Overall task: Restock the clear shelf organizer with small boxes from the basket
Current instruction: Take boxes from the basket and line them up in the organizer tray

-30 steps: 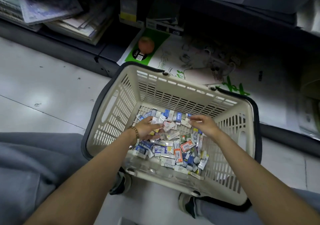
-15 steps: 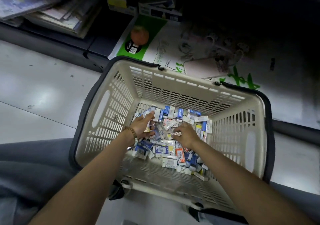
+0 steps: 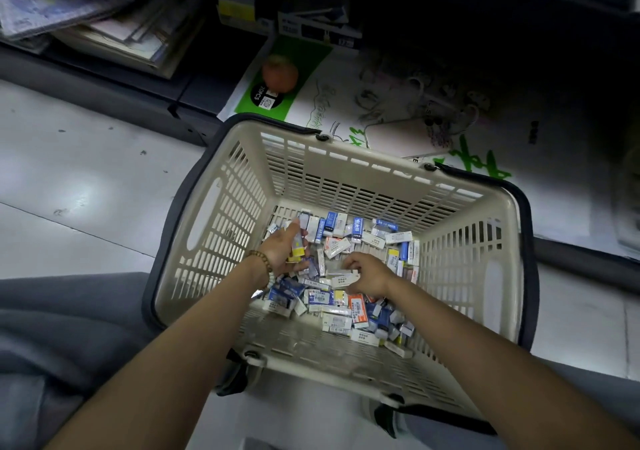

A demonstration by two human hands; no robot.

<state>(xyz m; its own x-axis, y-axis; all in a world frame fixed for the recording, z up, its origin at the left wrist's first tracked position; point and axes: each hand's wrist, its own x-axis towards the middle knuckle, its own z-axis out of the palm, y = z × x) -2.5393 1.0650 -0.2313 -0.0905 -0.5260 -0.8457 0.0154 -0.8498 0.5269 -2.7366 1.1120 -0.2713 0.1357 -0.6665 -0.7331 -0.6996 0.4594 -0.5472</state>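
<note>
As both reach into basket, left grip clasps boxes, right grip pinches white box

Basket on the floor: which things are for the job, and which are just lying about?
For the job: basket; small boxes in it; left hand, gripping a few of them; right hand, pinching a white box.

Lying about: round orange fruit; green-and-white package under it; stacked papers on the low shelf.

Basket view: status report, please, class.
Left grip holds several small printed cardboard boxes; right grip pinches small white cardboard box. Both inside cream slatted plastic basket. Nothing blocking.
</note>
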